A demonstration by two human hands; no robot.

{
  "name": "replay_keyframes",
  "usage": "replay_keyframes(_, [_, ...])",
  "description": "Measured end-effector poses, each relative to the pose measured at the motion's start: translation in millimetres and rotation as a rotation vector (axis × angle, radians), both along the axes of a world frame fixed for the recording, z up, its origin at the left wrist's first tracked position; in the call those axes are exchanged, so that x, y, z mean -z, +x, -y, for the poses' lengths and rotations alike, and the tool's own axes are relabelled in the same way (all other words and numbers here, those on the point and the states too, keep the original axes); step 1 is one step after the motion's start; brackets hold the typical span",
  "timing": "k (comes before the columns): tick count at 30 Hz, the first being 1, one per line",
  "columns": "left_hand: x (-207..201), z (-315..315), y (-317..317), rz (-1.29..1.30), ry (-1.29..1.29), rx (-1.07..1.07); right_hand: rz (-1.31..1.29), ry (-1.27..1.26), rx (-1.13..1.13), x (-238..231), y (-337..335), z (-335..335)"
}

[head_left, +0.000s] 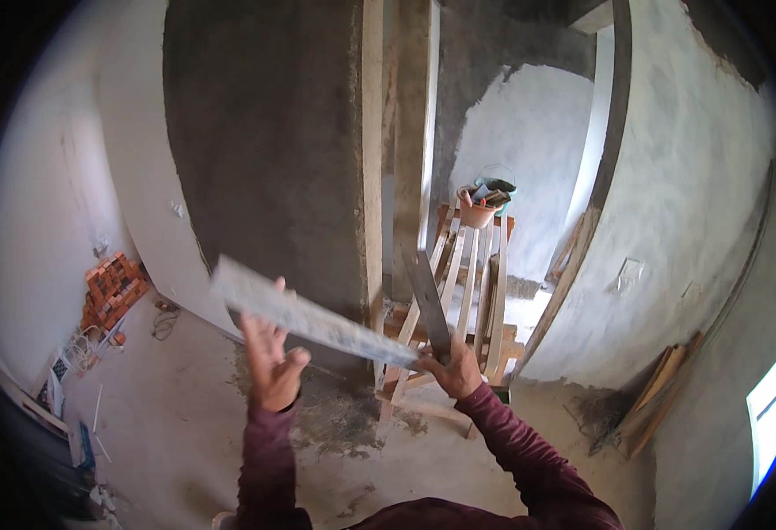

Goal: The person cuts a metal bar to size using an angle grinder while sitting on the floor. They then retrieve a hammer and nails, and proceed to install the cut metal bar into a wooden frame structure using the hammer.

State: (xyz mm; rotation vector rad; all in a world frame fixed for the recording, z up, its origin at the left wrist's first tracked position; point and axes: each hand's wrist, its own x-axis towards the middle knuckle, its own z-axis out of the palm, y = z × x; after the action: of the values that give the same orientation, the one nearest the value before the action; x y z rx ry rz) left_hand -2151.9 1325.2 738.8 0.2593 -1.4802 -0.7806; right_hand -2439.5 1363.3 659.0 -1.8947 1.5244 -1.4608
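Observation:
My right hand is closed around the corner where two flat grey arms meet, apparently a large L-shaped square. Its longer-looking arm reaches left and up, smeared with pale plaster and blurred at the far end. The darker arm stands up and away toward the trestle. Whether the two arms are joined is hidden under my fingers. My left hand is raised below the left arm of the square, thumb and fingers apart. Some of its fingers pass behind that arm; I cannot tell if they touch it.
Ahead stands a wooden trestle of long slats, bearing an orange bucket of tools. Dark wet plaster covers the wall before me. Bricks are stacked at left; planks lean at right. Plaster splashes mark the floor.

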Motion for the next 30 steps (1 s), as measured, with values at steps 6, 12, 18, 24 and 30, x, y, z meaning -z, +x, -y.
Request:
replay_keyframes(6, [139,-18,-92,0.139,0.215,0.303,0.202,-0.104,0.034,-12,77,15])
replay_keyframes(12, [221,-4,-96,0.21,0.401,-0.179,0.378,0.044,0.124,49,83,11])
replay_keyframes(18, [227,20,-29,0.517,0.689,0.431,-0.106,0.147,0.321,97,-33,-22])
replay_keyframes(24, [236,-39,-45,0.27,1.219,0.886,-0.685,0.24,0.184,132,-72,-60])
replay_keyframes(30, [255,-65,-75,0.083,1.459,0.896,-0.866,0.25,-0.053,168,-88,-62])
